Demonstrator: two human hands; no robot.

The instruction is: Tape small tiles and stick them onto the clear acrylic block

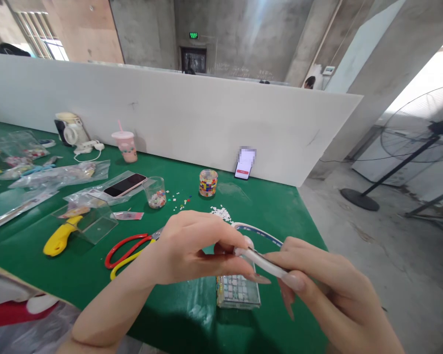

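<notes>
My left hand (195,248) and my right hand (317,282) meet over the green table (96,275), both pinching a thin white curved band (266,263). The band arcs back behind my hands, showing a blue-edged section (260,232). Right beneath my fingers lies a small clear case (238,291) with a grid of pale tiles on it. A pile of tiny white tiles (220,212) sits just beyond my left hand.
Red and yellow scissors (127,248), a yellow-handled tool (61,237), a clear box (96,223), a phone (124,185) on plastic bags, two cups of tiles (156,192) (208,183), a pink cup (126,146), a propped phone (244,163). A white partition (188,113) backs the table. A floor fan (421,128) stands right.
</notes>
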